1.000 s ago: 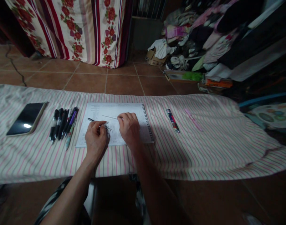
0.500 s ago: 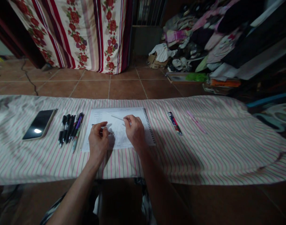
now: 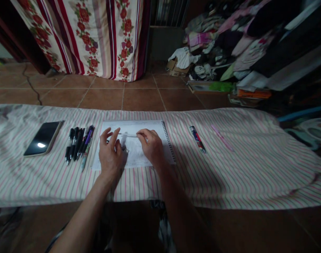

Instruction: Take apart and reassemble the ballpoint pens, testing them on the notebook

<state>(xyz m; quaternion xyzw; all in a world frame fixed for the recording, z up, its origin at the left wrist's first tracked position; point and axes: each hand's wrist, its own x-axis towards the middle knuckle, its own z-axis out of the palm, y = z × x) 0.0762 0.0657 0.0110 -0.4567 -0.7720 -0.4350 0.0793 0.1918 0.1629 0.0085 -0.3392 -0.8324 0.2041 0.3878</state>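
Observation:
Both my hands rest on a spiral notebook (image 3: 152,127) lying on a striped cloth (image 3: 229,168). My right hand (image 3: 151,147) pinches one end of a thin pale pen refill (image 3: 129,134), which points left. My left hand (image 3: 110,156) lies next to it with two fingers stretched forward. Its thumb and forefinger seem to grip a pale pen barrel (image 3: 124,140), and a dark pen part (image 3: 107,141) shows between the fingers. The free end of the refill sits just above the barrel.
A row of several dark pens (image 3: 77,144) and a phone (image 3: 43,138) lie left of the notebook. A dark pen with red marks (image 3: 197,139) and a pink pen (image 3: 221,137) lie to the right. Beyond are a tiled floor, a floral curtain (image 3: 97,35) and a clothes pile (image 3: 223,45).
My left hand has opened its outer fingers and turned the pale barrel up beside the thumb. The right hand has swung the refill level towards it. The view has shifted slightly.

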